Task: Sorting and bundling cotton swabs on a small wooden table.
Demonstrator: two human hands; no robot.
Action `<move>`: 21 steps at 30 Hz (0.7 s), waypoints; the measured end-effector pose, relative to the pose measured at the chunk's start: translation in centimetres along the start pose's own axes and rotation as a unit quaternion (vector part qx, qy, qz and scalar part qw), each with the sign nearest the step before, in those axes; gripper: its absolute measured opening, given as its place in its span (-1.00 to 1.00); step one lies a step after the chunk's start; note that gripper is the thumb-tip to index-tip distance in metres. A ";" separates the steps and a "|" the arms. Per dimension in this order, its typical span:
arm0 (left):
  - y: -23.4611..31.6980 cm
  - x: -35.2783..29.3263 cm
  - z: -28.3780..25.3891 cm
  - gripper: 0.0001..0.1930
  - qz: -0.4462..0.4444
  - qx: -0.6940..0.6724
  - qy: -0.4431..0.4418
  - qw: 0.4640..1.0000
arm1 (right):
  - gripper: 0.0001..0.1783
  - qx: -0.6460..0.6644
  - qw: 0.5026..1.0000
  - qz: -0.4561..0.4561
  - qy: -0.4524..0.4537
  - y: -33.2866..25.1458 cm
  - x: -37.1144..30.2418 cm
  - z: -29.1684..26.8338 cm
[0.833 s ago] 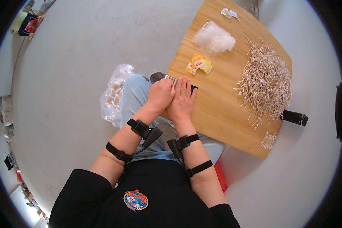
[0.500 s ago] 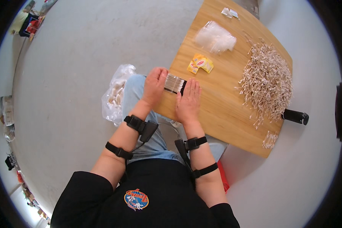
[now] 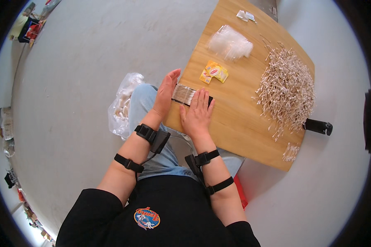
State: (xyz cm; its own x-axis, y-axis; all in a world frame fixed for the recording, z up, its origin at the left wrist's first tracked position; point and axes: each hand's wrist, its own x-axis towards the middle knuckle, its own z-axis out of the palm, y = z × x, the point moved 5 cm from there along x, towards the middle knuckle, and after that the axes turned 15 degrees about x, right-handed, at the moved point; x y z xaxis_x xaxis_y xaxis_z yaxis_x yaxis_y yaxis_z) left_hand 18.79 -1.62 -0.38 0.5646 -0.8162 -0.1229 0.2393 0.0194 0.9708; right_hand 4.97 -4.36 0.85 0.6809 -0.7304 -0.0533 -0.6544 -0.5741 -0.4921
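One row of thin white swabs lies on a dark holder at the near left edge of the wooden table. The left hand stands flat against its left end, fingers straight; the right hand lies flat, unclenched, beside it. One loose swab heap (large, tangled) sits well right, with bare wood between.

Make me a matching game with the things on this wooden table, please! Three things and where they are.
Things:
1. big heap of cotton swabs
2. yellow packet
3. row of swabs

Places:
A. between the left hand and the right hand
B. on the right part of the table
C. in the middle, just beyond the hands

Pairs: 1-B, 2-C, 3-A
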 end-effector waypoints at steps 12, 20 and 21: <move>-0.4 -0.1 2.0 -0.41 0.014 0.050 -0.009 0.999 | -0.57 0.070 0.968 0.014 0.240 5.7 9.0 -6.8; -0.4 0.0 1.9 -0.38 0.008 0.046 -0.028 0.999 | -0.62 0.049 0.982 0.028 0.182 6.5 11.5 -6.6; -0.4 -0.1 1.9 -0.38 0.002 0.038 -0.025 0.999 | -0.62 0.057 0.982 0.041 0.177 6.6 11.4 -6.6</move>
State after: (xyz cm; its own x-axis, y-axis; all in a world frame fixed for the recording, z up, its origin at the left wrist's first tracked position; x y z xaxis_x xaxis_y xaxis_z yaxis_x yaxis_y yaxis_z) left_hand 17.19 -2.65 -0.36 0.5244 -0.8444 -0.1096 0.1744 -0.0194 0.9845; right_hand 6.30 -18.90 2.72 0.4564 -0.8672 0.1991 -0.6482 -0.4773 -0.5933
